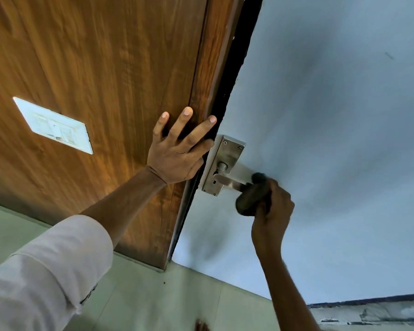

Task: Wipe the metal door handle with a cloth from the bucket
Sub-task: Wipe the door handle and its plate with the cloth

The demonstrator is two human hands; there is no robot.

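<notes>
Here the whole matter turns on how the lever of the metal door handle (227, 181) lies against the right hand (271, 211): the lever runs out from its spindle on the steel backplate (226, 154) toward the lower right of the view, and its free end disappears into the dark cloth (251, 199) that the right hand holds bunched around it. That grip is closed on the cloth, fingers curled, with the cloth wrapped over the outer part of the lever, so the bare stretch of metal lies up and to the left of the hand, toward the spindle. The long axis of the lever is roughly level on the pale blue door (332, 115), pointing away from the door's edge, while the backplate stands along that edge. A stroke along that axis, back toward the backplate, looks like the natural next pass. The left hand (177, 154) is spread flat, fingers apart, pressed on the wooden frame (93, 68) just beside the backplate; it holds nothing. The right hand is plainly the nearer one. No bucket shows.
</notes>
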